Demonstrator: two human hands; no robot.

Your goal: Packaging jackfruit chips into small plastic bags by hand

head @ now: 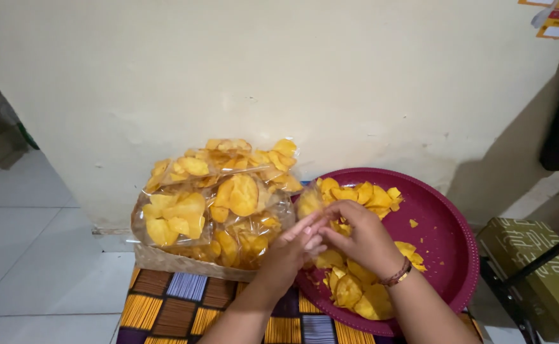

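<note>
head view: everything here is placed against the maroon tray [448, 210], a round dish with a beaded rim leaning near the pale wall [292, 70]. the left hand [290, 250] and the right hand [362, 239] meet over the tray's left edge, both pinching a small clear bag [309, 199] that stands up from the fingertips, its mouth toward the hands and its long axis rising away from them toward the wall. the left fingers [310, 230] lie nearly straight and close together against the bag's lower edge; the right fingers [338, 213] are curled narrow on the same edge, so each hand holds the bag rather than hanging open. the bag already shows a few yellow chips inside

the loose chips [356, 290] lie in the tray directly under and on the near side of the hands, with more chips along the tray's far-left rim; the right hand is over them and is the nearer of the two. a bracelet [397, 274] sits on the right wrist

left of the tray, touching its rim or just beside it, is a heap of filled chip bags [219, 204] on a woven base [165, 260]. the tray's near edge overlaps a striped cloth [184, 309]. right of the tray, apart from it, stands an olive box [547, 267] with a dark bar across it
</note>
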